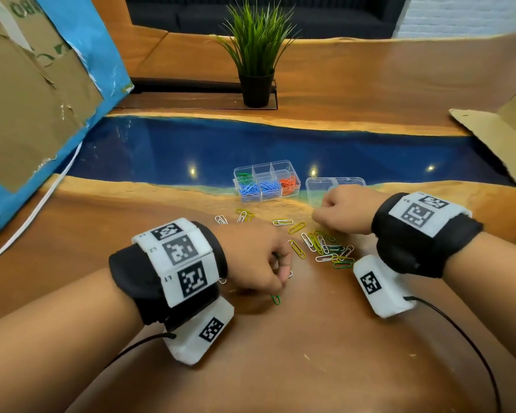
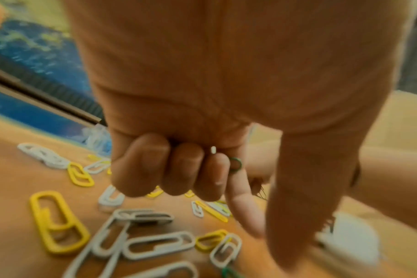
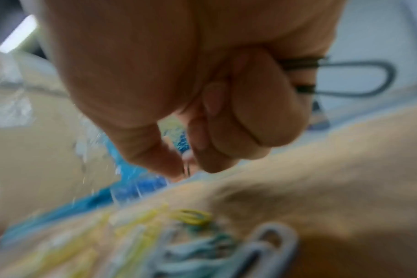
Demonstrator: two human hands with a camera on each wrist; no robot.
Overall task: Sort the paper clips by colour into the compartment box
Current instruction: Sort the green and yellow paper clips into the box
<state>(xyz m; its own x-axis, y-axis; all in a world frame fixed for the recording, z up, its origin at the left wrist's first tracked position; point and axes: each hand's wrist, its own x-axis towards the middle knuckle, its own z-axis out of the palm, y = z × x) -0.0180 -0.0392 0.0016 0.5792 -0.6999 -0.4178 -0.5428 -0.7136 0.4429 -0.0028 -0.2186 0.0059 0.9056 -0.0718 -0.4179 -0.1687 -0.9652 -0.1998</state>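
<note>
Left hand [image 2: 202, 94] gripping green clip [image 2: 235, 164], rounded end poking out

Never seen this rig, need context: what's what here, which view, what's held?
No robot: a person's bare hands, wearing marker bands and a camera on each wrist. The wide picture comes from a head camera; the two close-ups look along each hand. On the wooden table lie loose paper clips, yellow, white and green, near a clear compartment box holding green, blue and orange ones. The left hand grips a green clip in curled fingers; the right hand pinches clips too, colour unclear.
</note>
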